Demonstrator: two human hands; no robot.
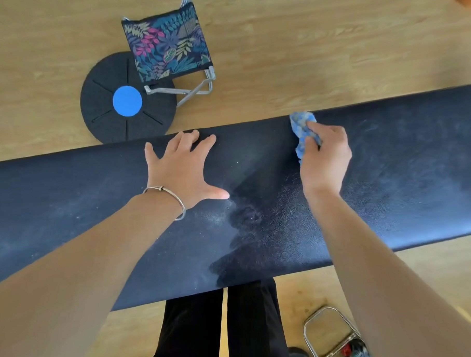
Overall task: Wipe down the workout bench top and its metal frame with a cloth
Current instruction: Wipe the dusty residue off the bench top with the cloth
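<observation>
Home workout room: padded bench (391, 177), balance board (109, 103), folding stool (169, 43), wood-look floor (304, 40).

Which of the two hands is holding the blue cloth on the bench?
The right hand grips the blue cloth near the far edge of the bench top; the left hand lies flat on it, fingers spread, holding nothing.

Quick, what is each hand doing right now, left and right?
Left hand: open, fingers spread, pressing flat on the bench top.
Right hand: gripping the blue cloth against the bench top's far edge.
</observation>
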